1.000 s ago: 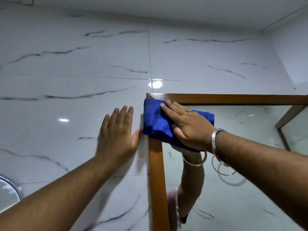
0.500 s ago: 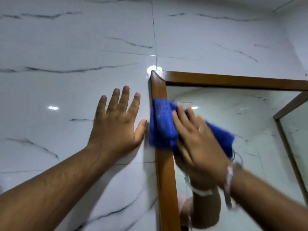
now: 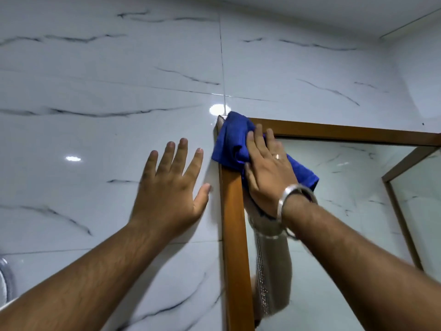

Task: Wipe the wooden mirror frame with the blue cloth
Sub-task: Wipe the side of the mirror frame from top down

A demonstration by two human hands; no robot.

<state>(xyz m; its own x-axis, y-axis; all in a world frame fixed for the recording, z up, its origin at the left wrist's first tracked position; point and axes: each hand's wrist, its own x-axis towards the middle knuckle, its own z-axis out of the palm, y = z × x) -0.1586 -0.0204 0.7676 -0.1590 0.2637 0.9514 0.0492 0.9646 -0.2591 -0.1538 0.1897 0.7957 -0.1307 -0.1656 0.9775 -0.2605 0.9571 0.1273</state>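
The wooden mirror frame [image 3: 235, 235] hangs on a white marble wall, its top left corner near the middle of the view. A blue cloth [image 3: 232, 142] covers that corner. My right hand [image 3: 267, 170] lies flat on the cloth and presses it against the frame's corner and the mirror glass. A metal bangle sits on that wrist and a ring on one finger. My left hand [image 3: 169, 187] rests flat on the wall just left of the frame, fingers spread, holding nothing. The cloth hides the corner joint.
The mirror glass [image 3: 346, 199] reflects my right arm and another wooden frame [image 3: 401, 211] at the right. Glossy marble wall tiles [image 3: 107, 91] fill the left and top. A round metal rim [image 3: 6, 280] shows at the lower left edge.
My right hand slid the blue cloth down the left side of the frame and then back up onto the top left corner. My left hand stayed flat on the wall.
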